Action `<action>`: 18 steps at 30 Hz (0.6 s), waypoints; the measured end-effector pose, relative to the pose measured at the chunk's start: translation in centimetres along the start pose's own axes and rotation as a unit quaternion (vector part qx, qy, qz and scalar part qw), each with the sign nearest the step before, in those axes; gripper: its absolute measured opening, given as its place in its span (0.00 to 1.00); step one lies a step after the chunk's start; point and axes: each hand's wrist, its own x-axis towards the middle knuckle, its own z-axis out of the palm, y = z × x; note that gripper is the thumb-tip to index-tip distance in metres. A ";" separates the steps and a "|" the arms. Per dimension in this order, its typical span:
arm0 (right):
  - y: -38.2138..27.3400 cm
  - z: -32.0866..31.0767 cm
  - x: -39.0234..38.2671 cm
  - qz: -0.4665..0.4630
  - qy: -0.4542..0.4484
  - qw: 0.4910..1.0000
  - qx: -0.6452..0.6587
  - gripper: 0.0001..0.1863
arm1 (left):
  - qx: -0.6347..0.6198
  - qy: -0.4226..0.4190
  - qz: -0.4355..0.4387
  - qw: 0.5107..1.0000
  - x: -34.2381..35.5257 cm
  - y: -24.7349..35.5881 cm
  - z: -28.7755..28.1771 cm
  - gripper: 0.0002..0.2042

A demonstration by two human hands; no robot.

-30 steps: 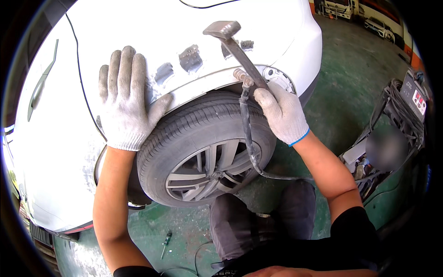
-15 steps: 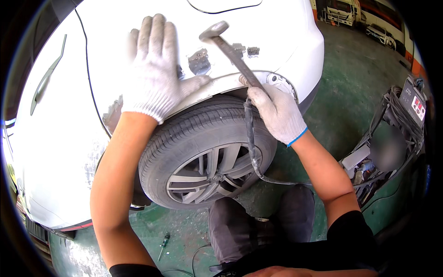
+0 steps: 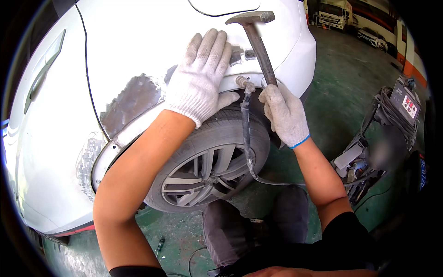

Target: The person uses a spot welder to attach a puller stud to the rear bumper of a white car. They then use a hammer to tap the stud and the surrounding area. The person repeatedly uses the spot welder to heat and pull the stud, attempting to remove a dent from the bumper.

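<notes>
Your left hand (image 3: 199,76) lay flat and open on the white car panel (image 3: 138,41), fingers spread wide just above the wheel arch, probably to feel the shape of the sanded bare-metal patch (image 3: 131,99) beside it. Your right hand (image 3: 284,113) was closed around the handle of the body hammer (image 3: 256,41), with the head raised over the small ground spots near your fingertips, so the blow could land where the palm checked. A dark cable (image 3: 244,134) hung down in front of the tyre (image 3: 207,166), and it led toward the repair machine (image 3: 392,124) on the green floor (image 3: 341,83).
</notes>
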 end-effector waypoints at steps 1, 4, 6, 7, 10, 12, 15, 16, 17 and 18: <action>-0.2 -0.1 -0.1 -0.008 -0.003 1.000 -0.001 0.28 | -0.002 -0.008 0.005 1.000 -0.8 -0.2 -0.4 0.56; -0.6 -0.2 -0.8 -0.028 -0.006 1.000 -0.007 0.26 | -0.006 -0.030 0.019 0.999 -3.3 -1.3 -1.5 0.55; 0.8 0.2 -1.1 -0.034 -0.008 0.999 -0.017 0.26 | 0.012 -0.036 0.018 0.999 -4.7 -2.2 -2.4 0.55; 1.4 0.1 -1.0 -0.029 -0.017 0.999 -0.038 0.26 | 0.021 -0.039 0.017 0.999 -5.2 -2.6 -2.9 0.55; 2.1 0.0 -0.9 -0.019 -0.027 0.998 -0.049 0.26 | 0.025 -0.054 0.002 0.998 -6.8 -3.6 -4.2 0.54; 1.2 0.5 -1.8 -0.019 -0.005 1.000 0.008 0.26 | 0.036 -0.061 -0.010 0.997 -7.6 -3.9 -4.5 0.53; 2.6 0.4 -0.3 0.013 -0.062 0.996 -0.070 0.27 | 0.032 -0.047 -0.019 0.998 -7.7 -3.6 -4.3 0.52; 2.8 0.4 -0.7 -0.003 -0.038 0.998 -0.053 0.27 | 0.031 -0.043 -0.016 0.998 -7.8 -3.7 -4.1 0.52; 2.6 0.4 -1.1 -0.022 -0.021 0.999 -0.044 0.27 | 0.033 -0.046 -0.015 0.998 -7.7 -3.7 -4.1 0.52; 2.3 0.4 -1.5 -0.040 -0.004 0.999 -0.035 0.27 | 0.035 -0.048 -0.015 0.998 -7.7 -3.7 -4.2 0.52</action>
